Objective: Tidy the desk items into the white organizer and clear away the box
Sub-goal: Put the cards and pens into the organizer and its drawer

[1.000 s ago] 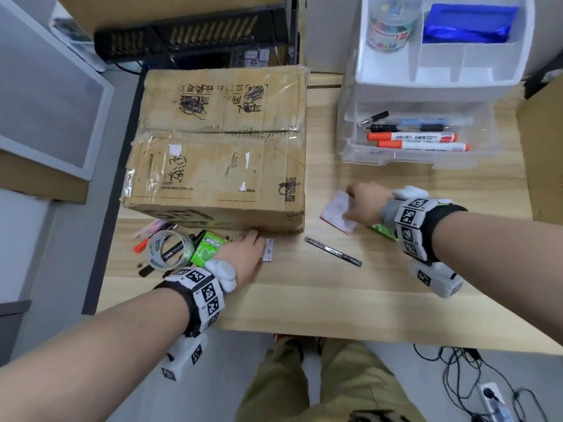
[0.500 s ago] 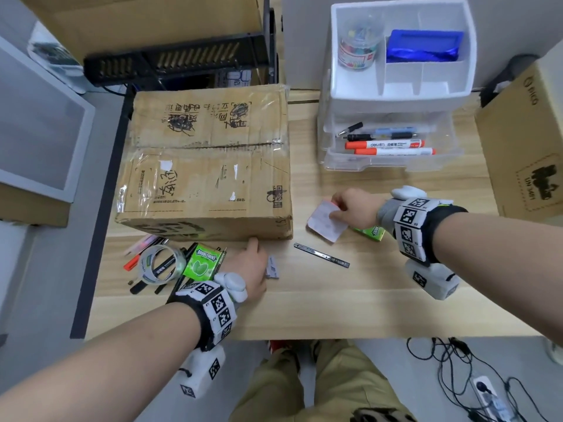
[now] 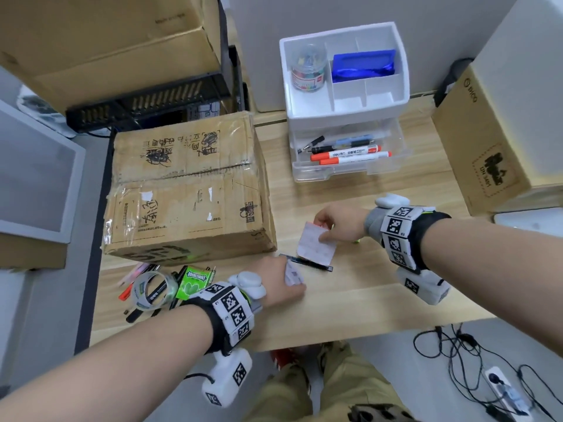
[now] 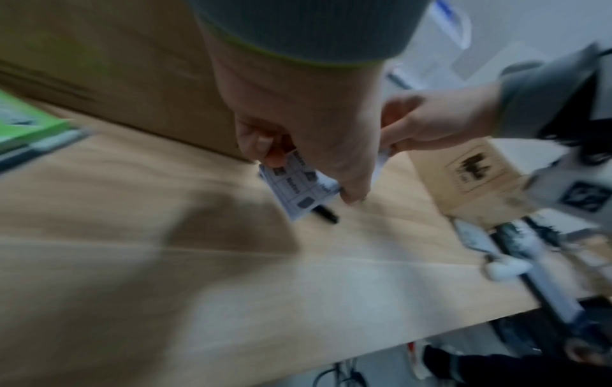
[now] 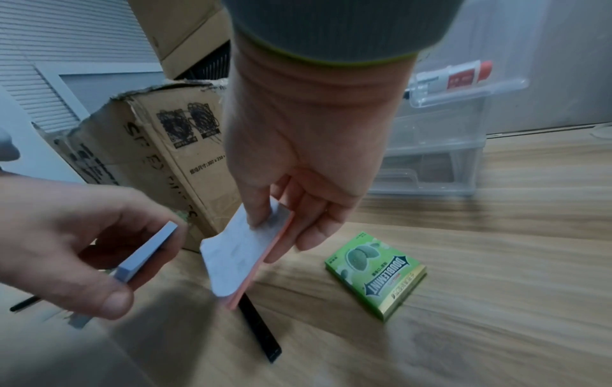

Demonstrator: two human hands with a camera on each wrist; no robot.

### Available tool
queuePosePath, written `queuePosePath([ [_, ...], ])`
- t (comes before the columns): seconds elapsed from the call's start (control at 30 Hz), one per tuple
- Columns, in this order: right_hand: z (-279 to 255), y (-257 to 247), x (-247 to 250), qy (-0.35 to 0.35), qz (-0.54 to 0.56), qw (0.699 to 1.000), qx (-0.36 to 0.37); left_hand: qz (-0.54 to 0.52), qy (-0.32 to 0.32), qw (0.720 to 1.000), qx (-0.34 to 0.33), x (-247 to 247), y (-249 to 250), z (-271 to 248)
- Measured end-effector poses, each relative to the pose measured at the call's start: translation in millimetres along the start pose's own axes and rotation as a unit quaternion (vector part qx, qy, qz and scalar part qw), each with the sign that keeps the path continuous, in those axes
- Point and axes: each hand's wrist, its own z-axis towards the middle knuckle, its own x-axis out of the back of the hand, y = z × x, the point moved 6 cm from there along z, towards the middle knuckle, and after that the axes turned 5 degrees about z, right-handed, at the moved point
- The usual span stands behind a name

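Our left hand [image 3: 281,286] pinches small blue-edged pad [image 5: 145,255]; our right hand [image 3: 341,222] pinches pink-backed note pad [image 3: 316,243] above black pen [image 3: 307,263], beside cardboard box [image 3: 185,190].

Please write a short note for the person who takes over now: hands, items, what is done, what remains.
Left hand holds a small blue pad.
Right hand pinches a pink pad, lifted off the desk.
Organizer: markers already in the open drawer.
Left to do: both pads, the black blade, the gum pack, the tape and pens beside the box. Then remove the box.
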Motion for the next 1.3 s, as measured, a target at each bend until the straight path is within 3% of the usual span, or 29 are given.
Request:
queuePosePath([
  [0.17, -21, -12, 12, -0.065, 0.142, 0.988, -0.017, -0.03, 0.03, 0.999, -0.019, 31, 54, 19],
  [0.27, -37, -17, 44, -0.034, 0.184, 0.982, -0.018, -0.029, 0.11, 0.993, -0.024, 70, 83, 24],
  [0.47, -55, -22, 97, 0.043, 0.26, 0.965, -0.013, 0.059, 0.145, 0.986, -0.049, 135, 112, 9],
  [0.63, -64, -37, 120, 0.07, 0.239, 0.967, 0.044, 0.028, 0.16, 0.986, -0.028, 166, 115, 10],
  [0.83, -67, -56, 168, 0.139, 0.138, 0.979, 0.059, 0.075, 0.201, 0.973, -0.083, 210, 131, 3],
  [1.0, -60, -72, 214, 0.224, 0.048, 0.971, 0.073, 0.013, 0.227, 0.973, -0.022, 243, 100, 16],
  [1.17, -39, -92, 255, 0.286, -0.003, 0.954, 0.087, 0.071, 0.269, 0.96, 0.024, 282, 75, 35],
  [1.3, -17, -93, 262, 0.283, -0.062, 0.954, 0.074, 0.114, 0.27, 0.956, 0.034, 281, 60, 54],
])
